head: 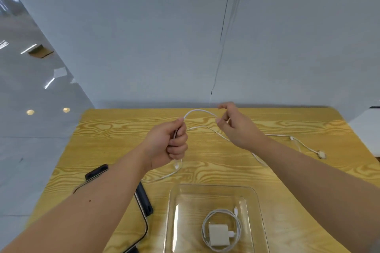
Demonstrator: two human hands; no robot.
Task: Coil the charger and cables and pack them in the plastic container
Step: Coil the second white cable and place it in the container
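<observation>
Mid-coil: left hand (pixel 172 141) clenched on white cable (pixel 200 111), right hand (pixel 236 127) pinching its loop; next, probably another turn toward the plastic container (pixel 259 201).

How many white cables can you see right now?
2: one coiled cable around the charger in the plastic container; one loose cable held between both hands, trailing across the table.

Even, cool daylight; wide-angle view, slightly soft

The scene is lit brightly and diffusely, and only faint shadows are cast on the wooden table (pixel 267 181). Ceiling lights are mirrored as streaks and 2 round spots on the glossy floor (pixel 30 92). Glare is seen on the plastic container (pixel 174 222). Straight edges are bowed toward the frame borders, and fine detail is softened by compression.
</observation>
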